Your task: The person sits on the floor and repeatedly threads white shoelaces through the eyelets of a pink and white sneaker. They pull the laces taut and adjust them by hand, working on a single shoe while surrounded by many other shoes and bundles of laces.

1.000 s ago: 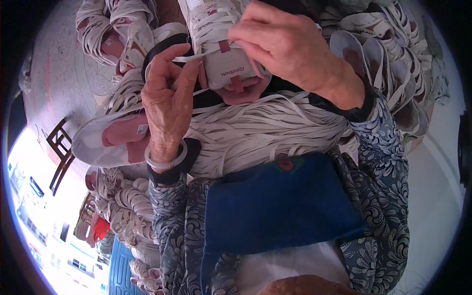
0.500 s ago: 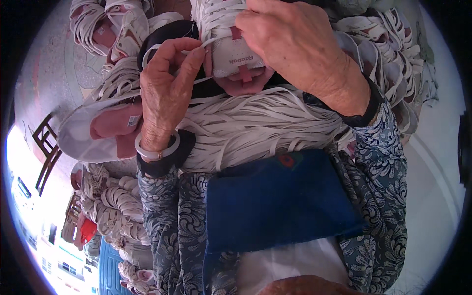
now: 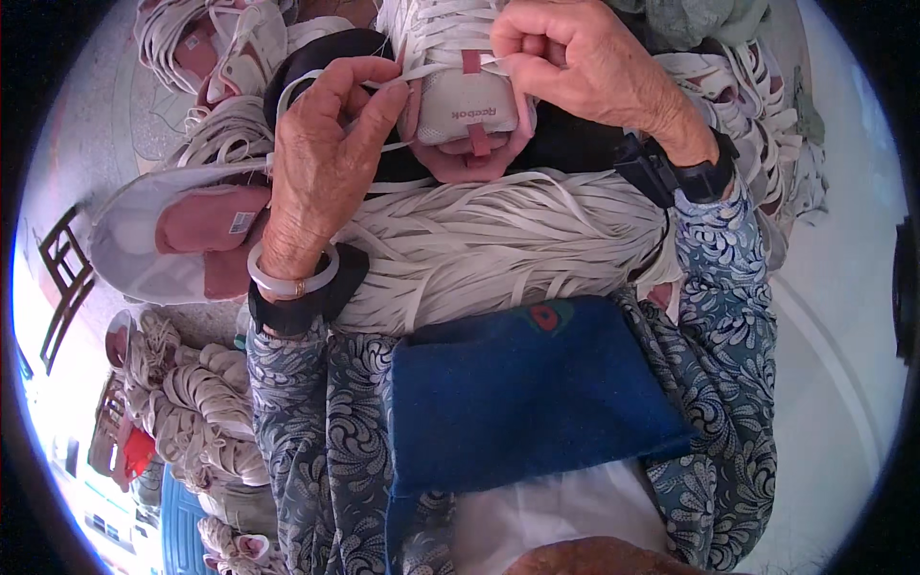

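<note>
In front of me, a white sneaker (image 3: 468, 101) with a pink lining and pink tongue tabs has its heel opening toward me. A flat white shoelace (image 3: 426, 69) crosses over its tongue. My left hand (image 3: 326, 158) pinches the lace between thumb and forefinger at the sneaker's left side; a loose loop hangs behind the fingers. On the right, the fingers of my right hand (image 3: 589, 72) are pinched together on the lace close to the upper tongue tab. Between my forearms, nearer to me, lies a thick bundle of loose white laces (image 3: 498, 244).
A white and pink shoe piece (image 3: 213, 230) lies beside my left wrist. Laced sneakers are heaped at the upper left (image 3: 225, 53) and right (image 3: 767, 125). More shoes (image 3: 196, 383) are stacked lower left near a blue plastic item (image 3: 182, 508). Blue cloth (image 3: 537, 393) covers my lap.
My right hand has moved slightly right, baring more of the tongue and the upper pink tab. The lace now runs across the tongue between both hands. My left hand keeps its pinch.
</note>
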Demonstrator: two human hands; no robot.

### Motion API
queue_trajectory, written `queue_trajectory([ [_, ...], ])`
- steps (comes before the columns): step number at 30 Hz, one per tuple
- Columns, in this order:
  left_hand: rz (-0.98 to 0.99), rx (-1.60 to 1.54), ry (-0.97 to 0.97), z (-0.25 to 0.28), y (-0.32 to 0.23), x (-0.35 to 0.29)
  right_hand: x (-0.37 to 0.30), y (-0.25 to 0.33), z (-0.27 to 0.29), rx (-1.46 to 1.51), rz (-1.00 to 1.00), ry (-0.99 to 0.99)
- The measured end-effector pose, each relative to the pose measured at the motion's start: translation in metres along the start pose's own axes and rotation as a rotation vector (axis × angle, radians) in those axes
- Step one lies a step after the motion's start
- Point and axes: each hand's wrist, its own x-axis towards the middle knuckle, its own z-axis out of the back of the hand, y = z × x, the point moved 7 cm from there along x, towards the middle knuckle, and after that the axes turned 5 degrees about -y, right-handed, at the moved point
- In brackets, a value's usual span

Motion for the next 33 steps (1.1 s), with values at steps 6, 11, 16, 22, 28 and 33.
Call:
queue_trajectory([
  [6, 0.045, -0.017, -0.001, 0.000, 0.002, -0.002, -0.009, 0.021, 0.002, -0.243, -0.014, -0.125],
  [11, 0.109, -0.056, -0.014, -0.001, 0.002, -0.005, -0.007, 0.034, -0.014, -0.519, 0.093, -0.054],
  [16, 0.042, -0.009, -0.022, 0.000, -0.019, -0.008, -0.008, 0.002, -0.008, 0.012, -0.047, -0.057],
  [22, -0.070, 0.033, 0.035, -0.011, -0.038, -0.005, -0.015, -0.024, -0.008, 0.539, -0.228, 0.109],
  [28, -0.283, 0.223, 0.103, -0.036, -0.066, 0.015, -0.031, -0.029, -0.015, 0.754, -0.211, -0.112],
  [33, -0.408, 0.335, -0.043, -0.036, -0.066, 0.024, -0.032, -0.004, 0.003, 0.192, -0.025, -0.387],
])
